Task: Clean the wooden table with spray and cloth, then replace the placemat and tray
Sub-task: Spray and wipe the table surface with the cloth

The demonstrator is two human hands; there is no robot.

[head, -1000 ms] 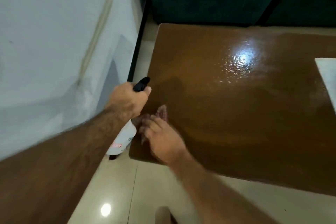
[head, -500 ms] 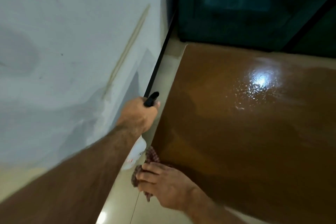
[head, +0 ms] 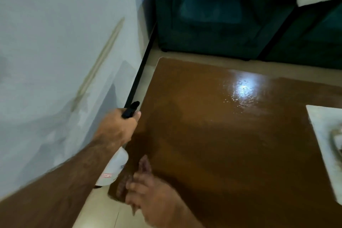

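Observation:
My left hand [head: 116, 131] grips the black trigger head of a white spray bottle [head: 113, 168], held beside the left edge of the glossy wooden table [head: 222, 135]. Near the table's front left corner, my right hand [head: 151, 196] lies over a reddish checked cloth [head: 143, 166] and presses it onto the wood; it is blurred. Wet droplets shine under a light reflection [head: 244, 87] toward the far side. A white placemat [head: 322, 135] lies at the right edge, with part of a tray [head: 335, 137] on it.
A pale wall [head: 55, 61] with a black skirting strip [head: 140, 72] runs close along the table's left side. A dark teal armchair [head: 212, 11] stands behind the table. Light floor tiles [head: 100, 209] show at the near left.
My right hand with the cloth has come from off the table's front left edge back onto the wood. The view has swung right, and the placemat is in sight again. The left hand keeps the bottle.

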